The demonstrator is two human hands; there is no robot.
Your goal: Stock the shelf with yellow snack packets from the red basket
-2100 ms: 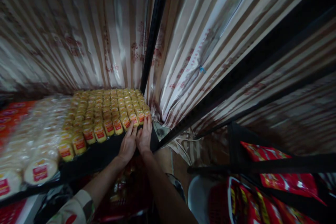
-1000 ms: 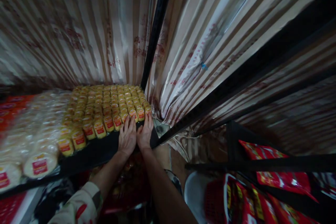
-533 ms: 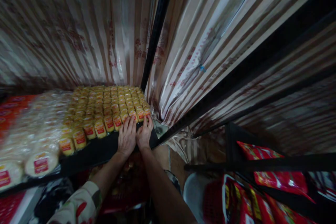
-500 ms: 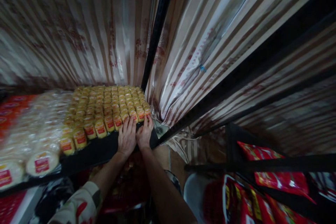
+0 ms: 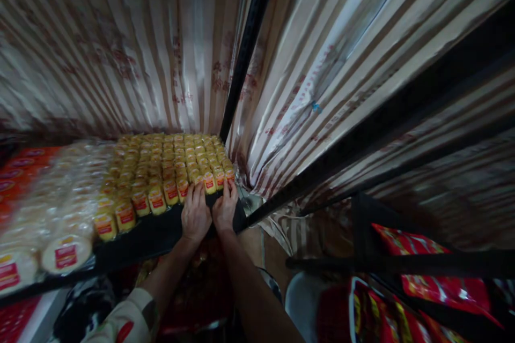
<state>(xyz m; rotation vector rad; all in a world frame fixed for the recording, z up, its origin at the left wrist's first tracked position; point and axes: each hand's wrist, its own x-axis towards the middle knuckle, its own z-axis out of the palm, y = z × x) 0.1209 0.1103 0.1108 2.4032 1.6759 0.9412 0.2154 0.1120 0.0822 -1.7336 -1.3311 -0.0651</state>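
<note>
Rows of small yellow wrapped cakes (image 5: 156, 201) with red labels stand close together on a black shelf (image 5: 161, 230). At the front row, my left hand (image 5: 196, 215) lies with its fingers stretched out, their tips touching the lower part of the packs right of the middle. Beside it my right hand (image 5: 225, 210) reaches to the right end of the row, fingertips against the last packs. Neither hand is wrapped round a pack. The undersides of both hands are hidden.
Left of the cakes lie rows of larger round pale packs (image 5: 66, 252) and orange packs (image 5: 30, 163). A black upright post (image 5: 245, 59) stands behind, before a striped curtain (image 5: 193, 53). Lower right are red snack bags (image 5: 446, 286) and a black rack bar (image 5: 402, 263).
My left hand has drawn back slightly from the front row, and more of the pack labels between the hands shows. The right hand stays at the row's end. The view has shifted slightly.
</note>
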